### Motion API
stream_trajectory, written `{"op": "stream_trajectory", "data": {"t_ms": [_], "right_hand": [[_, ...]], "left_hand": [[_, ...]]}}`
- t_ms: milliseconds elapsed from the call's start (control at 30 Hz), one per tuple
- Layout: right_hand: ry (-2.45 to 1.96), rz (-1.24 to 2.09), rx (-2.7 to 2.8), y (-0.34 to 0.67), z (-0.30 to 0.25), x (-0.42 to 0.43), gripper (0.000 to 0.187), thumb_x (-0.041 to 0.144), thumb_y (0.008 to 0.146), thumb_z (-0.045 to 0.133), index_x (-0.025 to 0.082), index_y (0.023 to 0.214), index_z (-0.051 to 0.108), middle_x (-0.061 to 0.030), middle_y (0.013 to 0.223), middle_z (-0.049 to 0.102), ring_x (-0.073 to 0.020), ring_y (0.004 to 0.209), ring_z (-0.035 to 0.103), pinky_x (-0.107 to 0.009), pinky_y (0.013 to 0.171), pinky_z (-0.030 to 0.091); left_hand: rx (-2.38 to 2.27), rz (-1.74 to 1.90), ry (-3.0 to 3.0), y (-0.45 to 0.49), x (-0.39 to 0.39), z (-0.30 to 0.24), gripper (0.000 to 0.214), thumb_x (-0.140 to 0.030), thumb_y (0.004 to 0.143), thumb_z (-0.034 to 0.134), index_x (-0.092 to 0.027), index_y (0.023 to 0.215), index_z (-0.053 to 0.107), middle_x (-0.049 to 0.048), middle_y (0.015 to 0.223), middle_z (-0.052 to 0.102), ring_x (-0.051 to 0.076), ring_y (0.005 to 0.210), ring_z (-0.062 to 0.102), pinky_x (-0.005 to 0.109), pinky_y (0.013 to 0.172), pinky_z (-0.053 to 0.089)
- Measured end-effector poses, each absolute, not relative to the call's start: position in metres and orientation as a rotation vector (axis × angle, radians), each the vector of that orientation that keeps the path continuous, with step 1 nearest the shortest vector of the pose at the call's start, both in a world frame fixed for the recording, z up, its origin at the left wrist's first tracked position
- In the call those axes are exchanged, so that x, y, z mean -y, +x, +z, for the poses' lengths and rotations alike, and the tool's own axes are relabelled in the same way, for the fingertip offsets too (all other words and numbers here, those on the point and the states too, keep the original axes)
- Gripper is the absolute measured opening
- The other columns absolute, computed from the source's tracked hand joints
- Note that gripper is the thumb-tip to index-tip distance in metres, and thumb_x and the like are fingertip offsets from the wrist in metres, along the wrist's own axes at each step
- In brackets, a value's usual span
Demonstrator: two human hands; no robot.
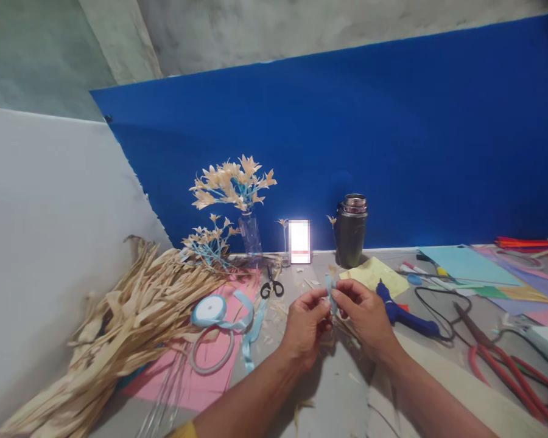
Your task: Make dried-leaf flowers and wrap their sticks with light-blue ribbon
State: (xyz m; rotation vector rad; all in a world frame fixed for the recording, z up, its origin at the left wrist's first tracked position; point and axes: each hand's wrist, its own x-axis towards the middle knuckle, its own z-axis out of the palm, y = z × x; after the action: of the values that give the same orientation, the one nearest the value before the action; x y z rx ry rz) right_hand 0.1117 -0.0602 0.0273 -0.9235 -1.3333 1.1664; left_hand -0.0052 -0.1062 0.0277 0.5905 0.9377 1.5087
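Over the middle of the table, my left hand and my right hand meet with thumbs and fingertips pinched on a short piece of light blue ribbon. The ribbon stands upright between the fingers, and its lower part is hidden behind them. A pale flower tip seems to show just above it. Left of my hands lie small black-handled scissors and a loose ribbon strip, near a ribbon roll. A blue glue gun lies beside my right hand.
Dried husks pile up at left on pink paper. Husk flowers stand in a clear bottle near a bright phone-like screen and dark flask. Red-handled shears, cables and coloured sheets lie at right.
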Motion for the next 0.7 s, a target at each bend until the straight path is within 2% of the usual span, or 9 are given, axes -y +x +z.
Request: {"op": "stream_trajectory", "data": {"t_ms": [167, 467, 700], "right_hand": [[-0.915, 1.198, 1.301, 0.1112, 0.0260, 0.0606, 0.030, 0.045, 0.072, 0.079, 0.018, 0.083, 0.070, 0.0001, 0.071, 0.065, -0.0136, 0.057, 0.051, -0.026, 0.054, 0.039], [-0.895, 1.267, 1.251, 0.1102, 0.0270, 0.0628, 0.035, 0.047, 0.069, 0.081, 0.018, 0.083, 0.070, 0.0009, 0.068, 0.063, -0.0126, 0.056, 0.050, -0.025, 0.051, 0.039], [-0.879, 1.325, 1.182, 0.1162, 0.0332, 0.0604, 0.044, 0.058, 0.069, 0.081, 0.017, 0.081, 0.073, 0.0020, 0.059, 0.056, -0.0094, 0.051, 0.043, -0.021, 0.045, 0.034]], "left_hand": [[-0.922, 1.500, 0.636, -0.0044, 0.1070, 0.0255, 0.042, -0.027, 0.062, 0.086, -0.014, 0.100, 0.074, -0.0001, 0.073, 0.059, 0.007, 0.058, 0.050, 0.020, 0.053, 0.037], [-0.918, 1.497, 0.648, -0.0037, 0.1064, 0.0243, 0.043, -0.030, 0.059, 0.088, -0.015, 0.098, 0.075, 0.0012, 0.073, 0.061, 0.008, 0.058, 0.051, 0.021, 0.053, 0.032], [-0.971, 1.525, 0.680, -0.0053, 0.1067, 0.0260, 0.038, -0.029, 0.059, 0.087, -0.016, 0.093, 0.078, -0.0009, 0.067, 0.059, 0.005, 0.053, 0.043, 0.021, 0.052, 0.031]]}}
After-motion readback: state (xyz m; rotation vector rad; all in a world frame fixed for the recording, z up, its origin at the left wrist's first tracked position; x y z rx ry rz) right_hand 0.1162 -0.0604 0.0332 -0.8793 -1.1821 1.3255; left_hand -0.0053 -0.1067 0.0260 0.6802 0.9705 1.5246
